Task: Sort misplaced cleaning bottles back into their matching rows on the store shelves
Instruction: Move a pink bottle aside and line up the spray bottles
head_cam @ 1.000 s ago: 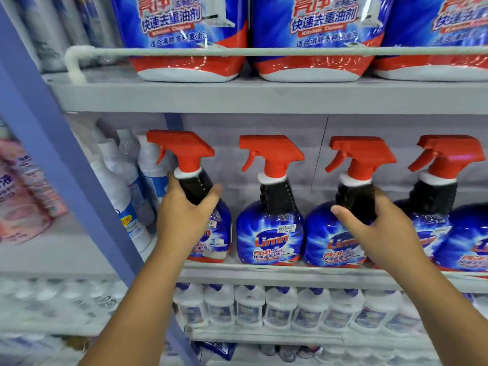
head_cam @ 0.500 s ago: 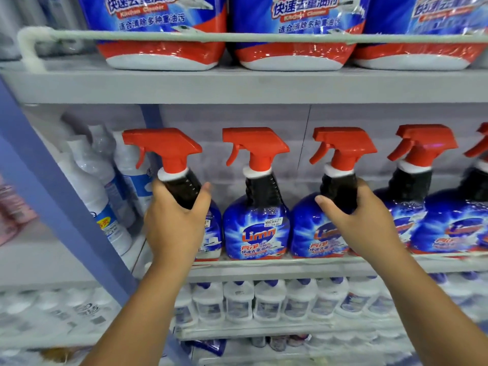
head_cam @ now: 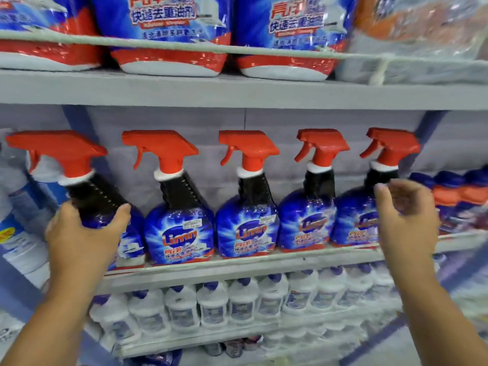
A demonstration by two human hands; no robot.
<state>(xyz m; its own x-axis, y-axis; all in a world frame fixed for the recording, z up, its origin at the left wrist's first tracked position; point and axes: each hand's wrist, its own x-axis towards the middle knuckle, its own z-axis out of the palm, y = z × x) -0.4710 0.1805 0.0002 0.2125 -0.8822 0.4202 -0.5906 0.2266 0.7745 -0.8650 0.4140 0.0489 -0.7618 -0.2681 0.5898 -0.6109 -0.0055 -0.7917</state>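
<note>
Red-capped spray bottles (head_cam: 179, 228), five, left hand (head_cam: 81, 239) holding one

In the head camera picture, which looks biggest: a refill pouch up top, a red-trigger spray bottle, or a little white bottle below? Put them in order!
1. Refill pouch, though cut off at the top.
2. Spray bottle.
3. Small white bottle.
The white bottles sit lower and farther, so part of their smallness may be distance.

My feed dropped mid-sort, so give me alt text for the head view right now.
The left hand grips the neck of the leftmost spray bottle in a row of five blue, red-triggered bottles on the middle shelf. The right hand hovers open in front of the rightmost spray bottle, holding nothing. Small white bottles fill the shelf below.
</note>
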